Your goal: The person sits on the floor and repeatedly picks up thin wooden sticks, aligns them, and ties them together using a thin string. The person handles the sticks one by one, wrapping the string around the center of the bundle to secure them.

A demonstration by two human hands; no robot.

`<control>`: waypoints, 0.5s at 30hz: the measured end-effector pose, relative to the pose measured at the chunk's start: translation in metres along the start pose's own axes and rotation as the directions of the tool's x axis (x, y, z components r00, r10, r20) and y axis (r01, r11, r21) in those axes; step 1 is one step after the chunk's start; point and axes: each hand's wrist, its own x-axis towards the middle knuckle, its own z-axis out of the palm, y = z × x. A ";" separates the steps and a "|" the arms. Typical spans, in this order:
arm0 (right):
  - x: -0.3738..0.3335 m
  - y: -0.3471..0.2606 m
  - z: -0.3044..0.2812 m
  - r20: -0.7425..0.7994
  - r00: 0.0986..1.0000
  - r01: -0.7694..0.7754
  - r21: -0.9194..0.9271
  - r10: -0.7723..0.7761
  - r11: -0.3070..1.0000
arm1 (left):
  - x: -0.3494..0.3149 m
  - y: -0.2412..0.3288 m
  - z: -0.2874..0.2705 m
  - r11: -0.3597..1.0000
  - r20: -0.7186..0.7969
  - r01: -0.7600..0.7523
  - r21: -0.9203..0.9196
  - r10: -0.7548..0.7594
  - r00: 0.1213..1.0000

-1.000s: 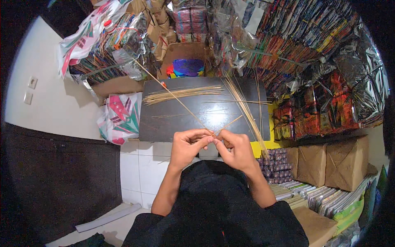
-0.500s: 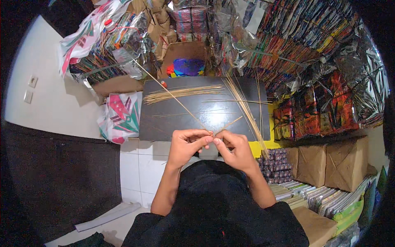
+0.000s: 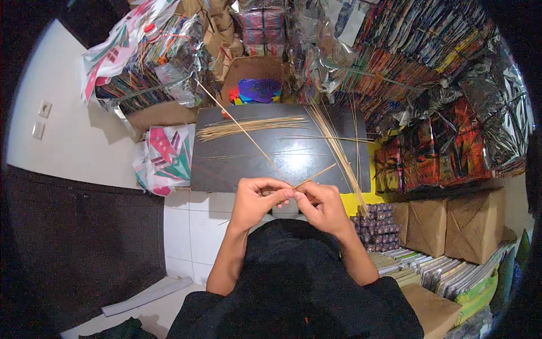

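- Left hand [image 3: 259, 202]: thumb and fingers pinched together, seemingly clamped on the near end of the long thin stick [image 3: 243, 131], which slants up across the desk [image 3: 220, 178] toward its far left corner.
- Right hand [image 3: 323, 208]: fingers also together, apparently on the short stick [image 3: 316, 174], which points toward the desk's right edge (whether the two are one bent length, I cannot tell).
- Both pinches meet in front of the near edge, about midway along it.
- Handling: it should weigh almost nothing, be springy along its length, and likely snap or splinter if bent sharply.
- Where to hold: fingertips close to the joining point suit so thin a thing; the long far end would probably swing at a small twist.
- Loose pile of sticks [image 3: 254, 129], near the far left corner, and slanting bundle [image 3: 337, 150], overhanging the near edge at right: loose strands would probably roll or slide apart, so gather each around its middle.
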 end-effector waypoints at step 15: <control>0.002 -0.008 -0.003 0.068 0.994 -0.085 0.042 0.082 0.996 | 0.000 0.000 -0.003 0.999 -0.013 0.007 -0.039 -0.008 1.000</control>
